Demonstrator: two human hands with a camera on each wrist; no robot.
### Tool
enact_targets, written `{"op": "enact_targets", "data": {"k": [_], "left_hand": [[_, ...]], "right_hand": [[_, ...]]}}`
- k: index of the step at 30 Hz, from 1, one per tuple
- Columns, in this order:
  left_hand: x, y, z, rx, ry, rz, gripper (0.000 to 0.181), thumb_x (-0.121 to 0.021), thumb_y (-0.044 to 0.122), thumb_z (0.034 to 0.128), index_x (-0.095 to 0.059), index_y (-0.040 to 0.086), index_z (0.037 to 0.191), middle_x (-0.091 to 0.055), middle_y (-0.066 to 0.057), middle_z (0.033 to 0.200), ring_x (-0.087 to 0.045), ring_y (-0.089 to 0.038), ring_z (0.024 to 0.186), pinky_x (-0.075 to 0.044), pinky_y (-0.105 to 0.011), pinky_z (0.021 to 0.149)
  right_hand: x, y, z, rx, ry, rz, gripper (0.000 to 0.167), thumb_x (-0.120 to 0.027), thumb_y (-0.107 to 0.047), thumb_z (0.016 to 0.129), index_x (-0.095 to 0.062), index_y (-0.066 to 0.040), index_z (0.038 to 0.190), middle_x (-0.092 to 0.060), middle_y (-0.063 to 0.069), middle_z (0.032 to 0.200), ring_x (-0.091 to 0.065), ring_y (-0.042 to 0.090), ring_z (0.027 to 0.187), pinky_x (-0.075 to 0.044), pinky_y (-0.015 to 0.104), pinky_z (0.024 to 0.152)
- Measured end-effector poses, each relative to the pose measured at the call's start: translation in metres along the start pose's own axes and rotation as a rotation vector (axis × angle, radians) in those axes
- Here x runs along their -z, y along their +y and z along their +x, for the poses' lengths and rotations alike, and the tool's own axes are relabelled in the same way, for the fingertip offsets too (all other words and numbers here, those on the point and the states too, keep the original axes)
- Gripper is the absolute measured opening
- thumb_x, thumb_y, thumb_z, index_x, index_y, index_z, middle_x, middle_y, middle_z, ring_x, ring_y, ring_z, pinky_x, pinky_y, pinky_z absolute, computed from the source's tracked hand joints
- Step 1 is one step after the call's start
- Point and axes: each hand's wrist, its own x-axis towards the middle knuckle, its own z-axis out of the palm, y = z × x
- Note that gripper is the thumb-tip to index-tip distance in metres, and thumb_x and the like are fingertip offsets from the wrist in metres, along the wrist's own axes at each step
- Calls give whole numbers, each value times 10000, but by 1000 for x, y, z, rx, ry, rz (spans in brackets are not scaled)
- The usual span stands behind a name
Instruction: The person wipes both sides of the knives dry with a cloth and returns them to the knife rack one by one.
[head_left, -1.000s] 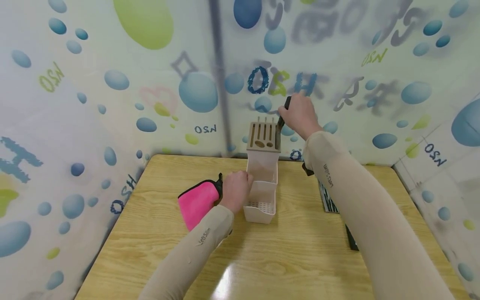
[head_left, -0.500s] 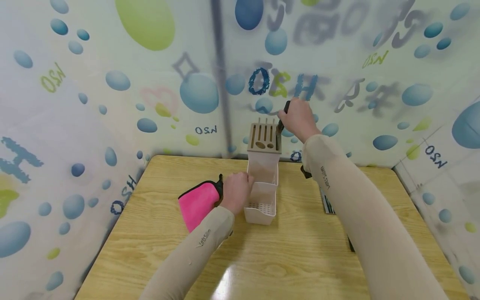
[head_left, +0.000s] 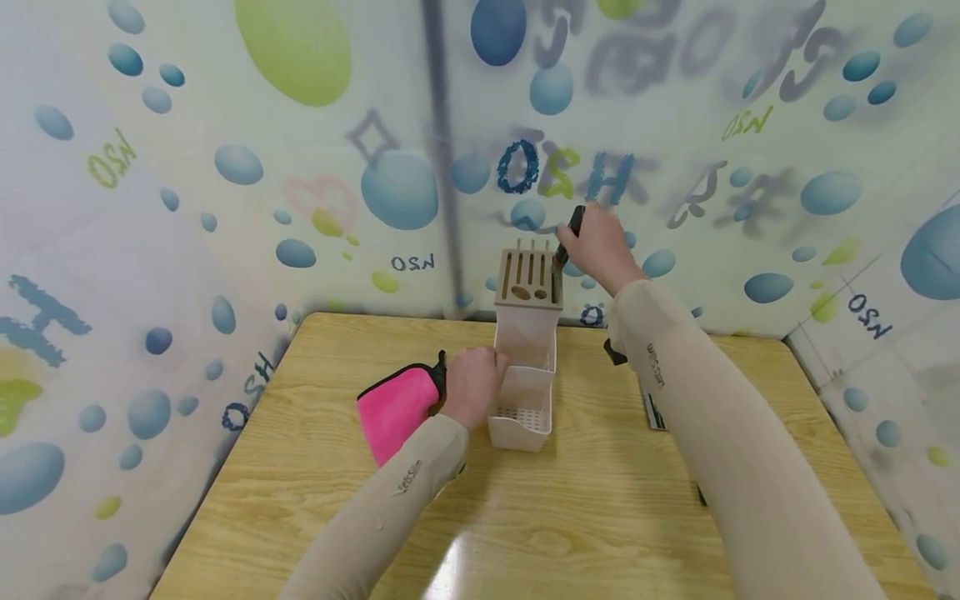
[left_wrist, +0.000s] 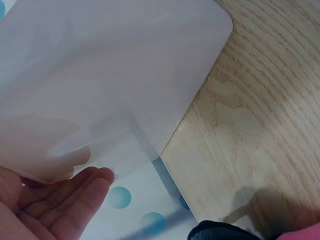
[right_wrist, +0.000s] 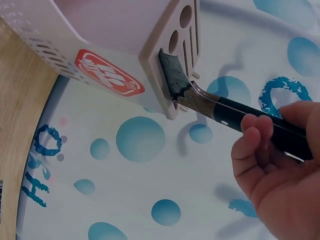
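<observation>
My right hand has its grip wrapped round the black handle of a kitchen knife, fingers curled and no slack that I can see. The knife slants down to the utensil holder, most of its blade sunk in the rightmost slot of the tan slotted top; a short stretch of dark metal shows above the slot in my right wrist view.

My left hand has its grip on the near left side of the utensil holder, thumb at the rim and fingers along the outside of the pale wall, so it is pinched on that edge. The holder stands upright at the back of the desk, with two stepped, open-fronted bins below the slots and a red label on its right side.

Just left of that hand I see a pink piece with black edging lying flat. Right of the holder, a dark handle end and a patterned flat piece show past my right sleeve, which hides the rest of them. Behind everything runs a white wall covering with blue and green bubbles and H2O lettering.
</observation>
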Motion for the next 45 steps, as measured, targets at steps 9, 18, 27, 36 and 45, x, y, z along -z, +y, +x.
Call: {"op": "enact_targets", "data": {"k": [9,18,27,36,45], "left_hand": [[0,2,1,-9,4,-3,467,-574,151,992,-479,124,536,-409,26,502,-400,-154,515,-316,-274,461],[-2,-2,3,-4,31,0,445,-568,149,992,-477,132,556,-441,10,523,-472,-190,537,-395,-333,479],[5,-21,-16,23,104,-132,379,-531,254,1053,-719,-53,1171,-739,-216,1074,-719,-381,999,-612,-523,835],[13,-64,-44,-81,293,-85,453,-622,144,990,-587,-163,1321,-638,-360,1213,-627,-510,1134,-573,-596,936],[18,-95,-60,-20,163,69,573,-685,228,986,-538,-171,1369,-615,-355,1272,-612,-508,1167,-528,-586,1014]], "right_hand": [[9,29,-33,71,-134,-23,349,-460,-253,1083,-587,42,1221,-629,226,1099,-609,336,886,-523,478,799],[5,76,-83,124,-164,-69,335,-500,-240,1086,-637,27,1236,-663,232,1186,-621,388,1064,-522,570,940],[0,122,-123,48,-134,-37,343,-520,-216,1084,-619,64,1256,-657,266,1183,-624,405,1042,-537,585,888],[-18,180,-160,-17,-83,-39,271,-566,-154,1053,-651,78,1163,-687,242,1074,-643,364,948,-562,542,794],[-29,211,-183,-102,-74,-30,339,-563,-159,1046,-615,126,1221,-645,288,1116,-634,409,982,-561,558,795]]}}
